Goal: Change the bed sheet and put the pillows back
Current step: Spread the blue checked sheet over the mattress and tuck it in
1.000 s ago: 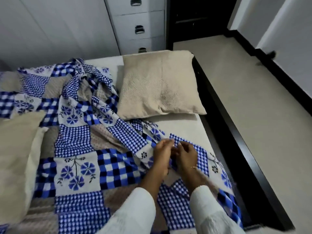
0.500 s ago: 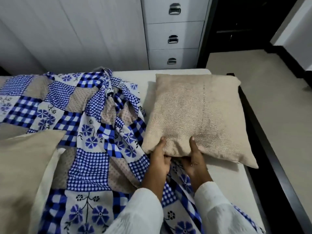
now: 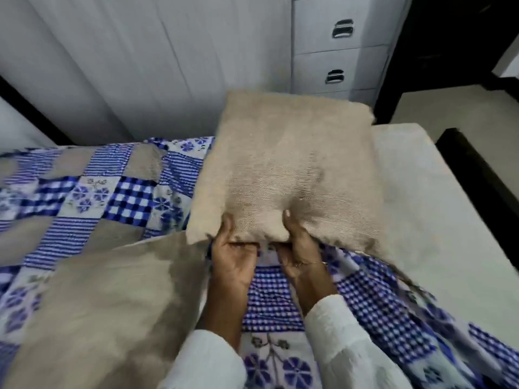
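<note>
Nearest the camera, at the bottom of the view, two white sleeves (image 3: 345, 343) reached forward over the patterned sheet (image 3: 269, 299), whose blue checks and flowers lay rumpled across the near half of the bed. To the near left a second pillow (image 3: 98, 313) rested on that sheet, apparently set aside there so the far end could be worked on.

Just beyond the sleeves, the left hand (image 3: 234, 261) and the right hand (image 3: 299, 248) gripped the near edge of the tan pillow (image 3: 283, 169). Each thumb pressed on the top face while the fingers curled beneath the hem, so both hands were clamped on the pillow, side by side near its left corner. Holding it by one edge let the far side tip up: the pillow stood tilted, its near edge raised off the sheet, though motion blur made it hard to tell whether the far edge touched the mattress.

To the right of the pillow the bare mattress (image 3: 421, 192) showed, uncovered as far as the dark bed frame (image 3: 471, 169). The pillow seemed to be raised because the sheet had yet to be drawn over that corner.

Farther off stood a white panelled wall (image 3: 140, 66) and a chest of drawers (image 3: 337, 51) with metal handles, and a pale floor (image 3: 460, 108) at the far right.
</note>
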Demonstrator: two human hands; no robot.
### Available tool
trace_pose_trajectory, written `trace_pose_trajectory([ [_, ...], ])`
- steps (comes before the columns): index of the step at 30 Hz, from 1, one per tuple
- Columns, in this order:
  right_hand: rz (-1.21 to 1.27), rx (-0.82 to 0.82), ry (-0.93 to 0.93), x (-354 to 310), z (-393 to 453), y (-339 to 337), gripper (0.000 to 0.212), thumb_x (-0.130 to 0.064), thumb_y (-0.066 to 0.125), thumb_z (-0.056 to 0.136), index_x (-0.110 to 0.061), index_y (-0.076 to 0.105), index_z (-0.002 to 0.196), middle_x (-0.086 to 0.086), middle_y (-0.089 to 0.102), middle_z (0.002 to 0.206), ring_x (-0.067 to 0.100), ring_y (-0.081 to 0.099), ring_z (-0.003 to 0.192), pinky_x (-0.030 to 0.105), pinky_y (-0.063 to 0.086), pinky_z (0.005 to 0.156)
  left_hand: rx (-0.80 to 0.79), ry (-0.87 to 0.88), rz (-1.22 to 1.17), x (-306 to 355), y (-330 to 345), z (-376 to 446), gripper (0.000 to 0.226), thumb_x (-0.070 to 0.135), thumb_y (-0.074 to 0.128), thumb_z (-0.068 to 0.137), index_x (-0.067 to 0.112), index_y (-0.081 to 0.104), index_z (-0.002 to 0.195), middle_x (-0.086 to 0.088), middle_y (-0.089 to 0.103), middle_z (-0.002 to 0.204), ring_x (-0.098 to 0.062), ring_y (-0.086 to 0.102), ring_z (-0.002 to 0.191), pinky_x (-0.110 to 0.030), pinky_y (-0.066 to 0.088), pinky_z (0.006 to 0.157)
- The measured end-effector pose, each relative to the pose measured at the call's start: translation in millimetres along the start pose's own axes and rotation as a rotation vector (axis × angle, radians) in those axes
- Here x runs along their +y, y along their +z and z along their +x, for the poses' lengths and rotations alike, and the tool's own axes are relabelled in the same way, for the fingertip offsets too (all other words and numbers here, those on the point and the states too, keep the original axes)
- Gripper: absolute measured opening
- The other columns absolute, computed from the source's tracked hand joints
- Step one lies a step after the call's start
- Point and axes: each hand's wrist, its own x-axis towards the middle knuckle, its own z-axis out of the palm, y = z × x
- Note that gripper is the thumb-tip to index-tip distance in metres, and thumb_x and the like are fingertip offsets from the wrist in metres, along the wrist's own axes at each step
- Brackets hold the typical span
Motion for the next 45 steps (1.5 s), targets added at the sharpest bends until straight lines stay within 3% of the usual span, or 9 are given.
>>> trace_pose_trajectory([
  [9, -0.247, -0.052, 0.149, 193, 28, 94, 0.067, -0.026, 0.080, 0.066, -0.008, 0.055, 0.125, 0.010, 0.061, 0.125, 0.027, 0.057, 0.115, 0.051, 0.042, 0.102, 0.308, 0.249, -0.054, 158, -127, -12, 0.102, 0.030, 0.092, 0.040, 0.015, 0.051, 0.132, -0.005, 0.067, 0.116, -0.020, 0.065, 0.104, -0.039, 0.052, 0.090],
  [14, -0.707, 0.050, 0.052, 163, 30, 71, 0.026, -0.033, 0.067, 0.082, -0.009, 0.070, 0.091, 0.007, 0.068, 0.102, 0.021, 0.063, 0.100, 0.030, 0.051, 0.085, 0.641, 0.395, -0.028, 141, -125, 3, 0.052, 0.039, 0.059, 0.088, 0.016, 0.048, 0.134, -0.006, 0.056, 0.133, -0.014, 0.064, 0.094, -0.029, 0.057, 0.071],
  [17, -1.179, 0.238, -0.146, 112, 29, 41, 0.042, -0.047, 0.055, 0.087, -0.017, 0.054, 0.057, 0.009, 0.064, 0.075, 0.019, 0.060, 0.077, 0.026, 0.040, 0.069, 0.765, 0.384, 0.108, 103, -112, 6, 0.060, 0.052, 0.047, 0.090, 0.011, 0.044, 0.134, -0.010, 0.057, 0.126, -0.019, 0.063, 0.094, -0.031, 0.059, 0.064],
  [24, -1.751, 0.789, -0.501, -39, 41, -90, 0.035, -0.022, 0.063, 0.081, -0.001, 0.063, 0.108, 0.027, 0.053, 0.121, 0.044, 0.047, 0.114, 0.050, 0.038, 0.092, 0.069, -0.215, 1.592, -93, -48, -17, 0.027, 0.028, 0.061, 0.089, 0.014, 0.058, 0.113, -0.002, 0.063, 0.106, -0.021, 0.059, 0.098, -0.027, 0.047, 0.080],
  [28, -1.954, 0.474, -0.159, -98, 37, -145, 0.068, -0.038, 0.060, 0.086, -0.003, 0.034, 0.139, 0.022, 0.040, 0.136, 0.035, 0.038, 0.125, 0.037, 0.032, 0.099, 0.205, -0.170, 1.652, -154, -29, 3, 0.051, 0.042, 0.063, 0.084, 0.008, 0.052, 0.119, -0.012, 0.058, 0.120, -0.030, 0.055, 0.110, -0.032, 0.046, 0.089],
  [32, -1.720, 0.097, 0.006, -109, 54, -145, 0.045, -0.041, 0.045, 0.094, -0.005, 0.048, 0.121, 0.018, 0.057, 0.121, 0.031, 0.052, 0.113, 0.030, 0.037, 0.082, 0.424, -0.185, 1.797, -180, -19, 21, 0.092, 0.057, 0.056, 0.083, 0.005, 0.016, 0.148, -0.016, 0.021, 0.153, -0.033, 0.028, 0.138, -0.042, 0.030, 0.107],
  [37, -1.314, -0.070, 0.145, -103, 64, -126, 0.035, -0.031, 0.047, 0.095, -0.003, 0.060, 0.111, 0.017, 0.061, 0.118, 0.026, 0.058, 0.101, 0.028, 0.042, 0.077, 0.503, -0.167, 1.846, -195, -14, 41, 0.040, 0.023, 0.041, 0.098, 0.006, 0.040, 0.133, -0.020, 0.053, 0.128, -0.035, 0.055, 0.109, -0.039, 0.047, 0.087],
  [41, -1.349, 0.117, -0.085, -146, 87, -126, 0.019, -0.021, 0.049, 0.093, -0.004, 0.054, 0.100, 0.020, 0.059, 0.101, 0.029, 0.057, 0.088, 0.028, 0.039, 0.067, 0.386, 0.009, 1.758, -229, 32, 47, 0.031, 0.015, 0.045, 0.092, 0.012, 0.052, 0.123, -0.016, 0.062, 0.114, -0.032, 0.058, 0.101, -0.033, 0.042, 0.079],
  [45, -1.155, 0.509, -0.437, -274, 101, -161, 0.020, 0.005, 0.049, 0.083, -0.013, 0.049, 0.091, 0.003, 0.051, 0.071, 0.017, 0.048, 0.070, 0.011, 0.036, 0.054, -0.171, -0.062, 1.592, -312, 108, 67, 0.054, 0.023, 0.044, 0.084, 0.012, 0.044, 0.136, -0.018, 0.061, 0.120, -0.028, 0.059, 0.106, -0.035, 0.046, 0.092],
])
